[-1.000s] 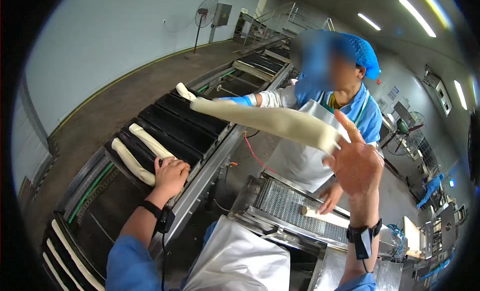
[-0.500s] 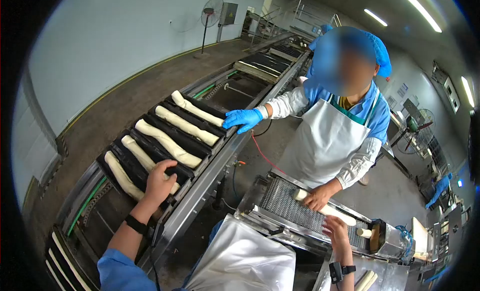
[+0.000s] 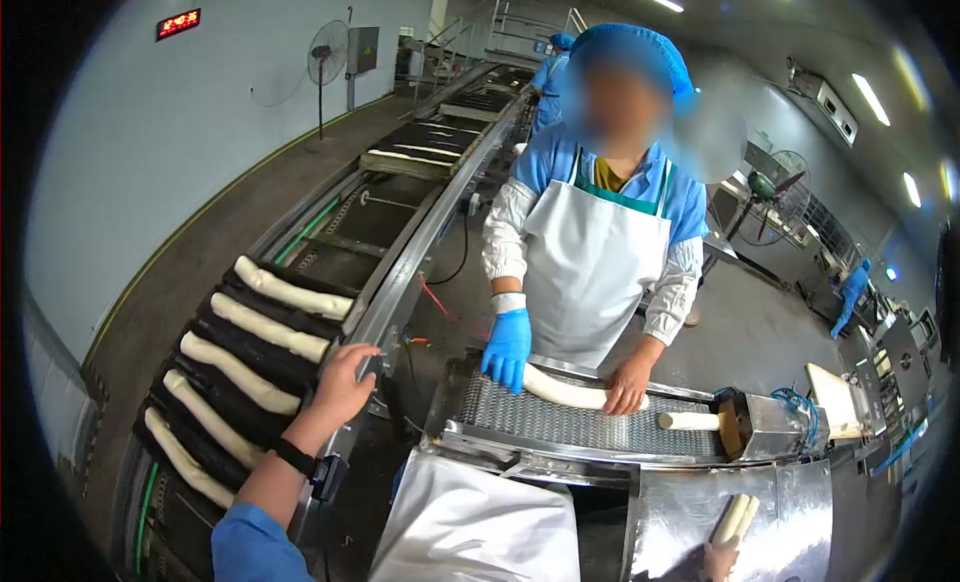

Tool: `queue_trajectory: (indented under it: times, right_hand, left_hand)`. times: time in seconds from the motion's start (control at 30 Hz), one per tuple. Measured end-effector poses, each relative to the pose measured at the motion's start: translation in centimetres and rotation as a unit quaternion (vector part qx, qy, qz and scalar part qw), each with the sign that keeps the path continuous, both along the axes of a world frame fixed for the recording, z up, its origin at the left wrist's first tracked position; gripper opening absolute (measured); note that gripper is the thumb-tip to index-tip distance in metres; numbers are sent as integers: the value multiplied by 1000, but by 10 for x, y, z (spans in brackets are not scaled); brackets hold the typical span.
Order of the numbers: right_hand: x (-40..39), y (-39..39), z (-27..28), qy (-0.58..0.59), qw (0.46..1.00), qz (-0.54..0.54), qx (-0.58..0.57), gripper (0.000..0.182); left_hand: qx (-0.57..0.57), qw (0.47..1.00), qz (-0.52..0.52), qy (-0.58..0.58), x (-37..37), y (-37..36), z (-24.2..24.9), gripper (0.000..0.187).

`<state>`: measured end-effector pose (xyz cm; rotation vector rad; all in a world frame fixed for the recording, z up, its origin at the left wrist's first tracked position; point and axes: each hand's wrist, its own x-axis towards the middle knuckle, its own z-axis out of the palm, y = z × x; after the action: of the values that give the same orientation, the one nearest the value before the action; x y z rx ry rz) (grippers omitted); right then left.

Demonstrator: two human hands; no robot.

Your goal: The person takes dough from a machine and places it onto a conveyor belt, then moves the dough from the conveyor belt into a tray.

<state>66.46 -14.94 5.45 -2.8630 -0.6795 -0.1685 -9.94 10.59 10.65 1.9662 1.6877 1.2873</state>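
Your left hand (image 3: 345, 382) rests open on the tray rail, holding nothing. The dough sticks (image 3: 255, 327) lie at ten o'clock, lengthwise across. Your right hand (image 3: 718, 560) grips a dough roll (image 3: 733, 519).

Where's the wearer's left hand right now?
Head view, left of centre: the left hand rests on the conveyor rail, just right of the dough-filled trays.

The left hand (image 3: 345, 382) is resting open on the metal rail (image 3: 400, 272) beside a black tray (image 3: 205, 377) carrying five dough rolls (image 3: 270, 327). The right hand (image 3: 718, 562), barely showing at the bottom edge, is gripping a dough piece (image 3: 733, 520). Across the mesh belt (image 3: 560, 422), a co-worker's blue-gloved hand (image 3: 508, 347) and bare hand (image 3: 627, 385) are pressing another dough roll (image 3: 565, 390).
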Motion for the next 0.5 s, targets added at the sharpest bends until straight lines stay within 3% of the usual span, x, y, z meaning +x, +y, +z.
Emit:
queue_trajectory:
  times: [0.07, 0.1, 0.2, 0.27, 0.37, 0.47, 0.5]
  right_hand:
    - [-29, -34, 23, -49, 998, 31, -6, 83]
    - [-31, -39, 31, -12, 999, 19, -44, 91]
    - [-6, -51, 11, 32, 998, 22, -41, 86]
    - [4, -51, -3, 34, 998, 11, -42, 84]
    - [-20, -28, 7, 4, 994, -59, -88, 92]
    - [-53, -8, 23, 15, 996, -67, -58, 84]
    - [-47, -6, 4, 20, 995, -77, -57, 84]
  left_hand:
    - [0, 999, -12, 51, -1, 3, -8, 41]
    - [-23, 996, -18, 88, -1, 6, -10, 42]
    - [-88, 984, -32, 150, -6, 10, -27, 48]
    - [-121, 980, 21, 159, -9, 15, -47, 50]
    - [-114, 968, 11, 222, -6, 16, -59, 54]
    - [-107, 955, 4, 278, -1, 16, -55, 53]
    - [-102, 953, -9, 285, -2, 18, -54, 54]
